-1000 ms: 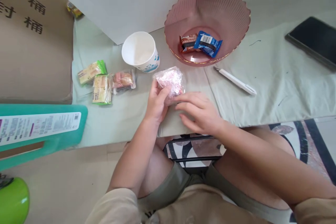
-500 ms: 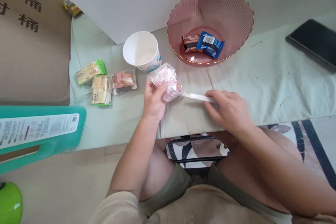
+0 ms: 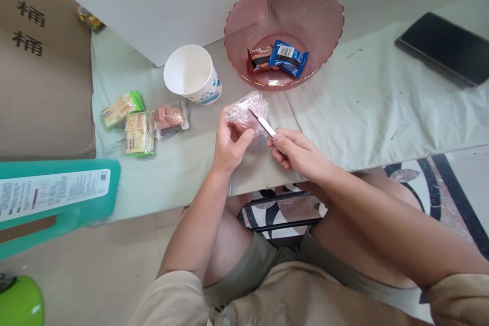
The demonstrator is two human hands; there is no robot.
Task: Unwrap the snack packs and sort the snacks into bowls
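My left hand is closed around a pinkish bundle in clear plastic wrap, held over the near part of the cloth. In my right hand is a slim white-handled utility knife. Its dark blade tip points up and left, over the wrapped bundle; whether it touches the plastic I cannot tell. Just behind the bundle stands a white paper cup with blue print. Beyond them, a pink ribbed glass bowl holds a blue snack packet and a reddish-brown packet.
Left of the cup lie two green-ended snack packs and a clear-wrapped bun. A black phone rests at the right. Cardboard and a teal plastic container border the left; a white box stands behind.
My right hand has moved left and turned the knife, so its blade now lies over the bundle instead of at its right edge. The camera view has shifted slightly.
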